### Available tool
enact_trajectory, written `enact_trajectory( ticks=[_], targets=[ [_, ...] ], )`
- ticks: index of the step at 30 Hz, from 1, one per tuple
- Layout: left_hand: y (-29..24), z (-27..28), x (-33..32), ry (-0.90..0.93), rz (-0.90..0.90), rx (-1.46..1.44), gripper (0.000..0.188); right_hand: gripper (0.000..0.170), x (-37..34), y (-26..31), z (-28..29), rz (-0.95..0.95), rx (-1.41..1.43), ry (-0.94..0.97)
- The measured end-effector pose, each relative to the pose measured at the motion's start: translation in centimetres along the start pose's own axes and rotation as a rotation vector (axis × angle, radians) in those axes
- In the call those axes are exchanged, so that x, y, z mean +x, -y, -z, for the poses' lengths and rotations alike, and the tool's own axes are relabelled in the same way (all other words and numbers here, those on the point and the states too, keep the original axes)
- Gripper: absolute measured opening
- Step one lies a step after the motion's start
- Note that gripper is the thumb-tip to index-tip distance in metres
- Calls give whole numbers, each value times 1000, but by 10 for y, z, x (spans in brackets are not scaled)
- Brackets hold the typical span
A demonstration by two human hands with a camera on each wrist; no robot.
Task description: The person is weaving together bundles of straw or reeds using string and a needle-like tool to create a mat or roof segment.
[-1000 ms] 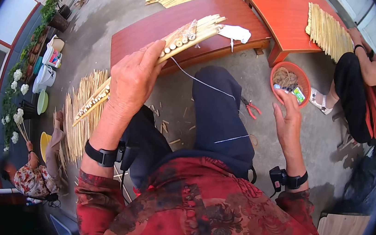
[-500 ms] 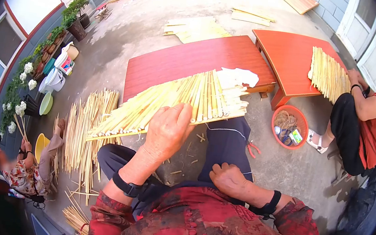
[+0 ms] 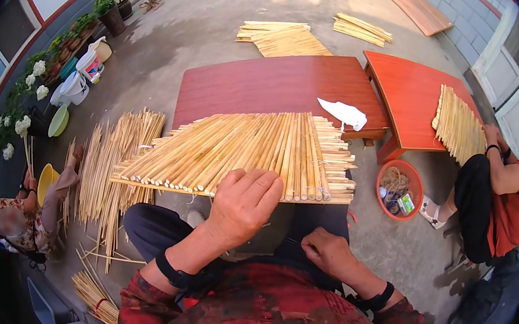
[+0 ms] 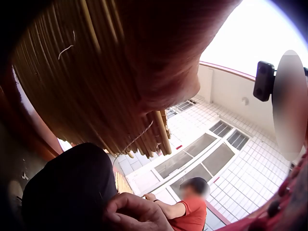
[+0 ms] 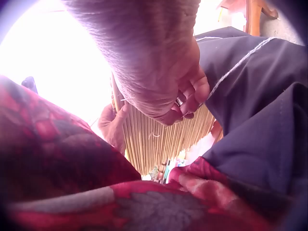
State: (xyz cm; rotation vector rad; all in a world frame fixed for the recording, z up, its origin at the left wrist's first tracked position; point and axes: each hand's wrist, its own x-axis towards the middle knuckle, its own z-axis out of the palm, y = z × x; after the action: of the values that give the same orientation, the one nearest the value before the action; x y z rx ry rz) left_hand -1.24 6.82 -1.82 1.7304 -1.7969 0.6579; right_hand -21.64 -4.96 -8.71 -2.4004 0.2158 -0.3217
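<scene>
- The stick mat (image 3: pixel 247 154), edge-on a second ago and then tilted, now lies broad side up, its near edge almost level.
- The left hand (image 3: pixel 245 205), earlier over the left leg, now grips the mat's near edge between the legs.
- The right hand (image 3: pixel 329 250), raised near the orange basin (image 3: pixel 417 202) a second ago, has dropped to the lap, fingers curled in.
- The red pliers (image 3: pixel 352 217) have become mostly hidden.

And not a word could be read! The packet (image 3: pixel 406 204) by the plastic basket's (image 3: pixel 419 190) near rim showed blurred print; the bucket's label (image 3: pixel 94 71), just smeared colour!
</scene>
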Motion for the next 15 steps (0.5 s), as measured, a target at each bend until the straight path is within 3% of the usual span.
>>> enact_trajectory(
  ticks=[10,13,15],
  targets=[
    [22,22,35,-49,36,57,33,16,43,35,38,-24,376,-161],
    [27,57,72,-102,113,56,34,15,72,48,61,140,358,-346],
    [30,81,88,-116,310,52,32,17,94,56,76,318,270,-487]
  ],
)
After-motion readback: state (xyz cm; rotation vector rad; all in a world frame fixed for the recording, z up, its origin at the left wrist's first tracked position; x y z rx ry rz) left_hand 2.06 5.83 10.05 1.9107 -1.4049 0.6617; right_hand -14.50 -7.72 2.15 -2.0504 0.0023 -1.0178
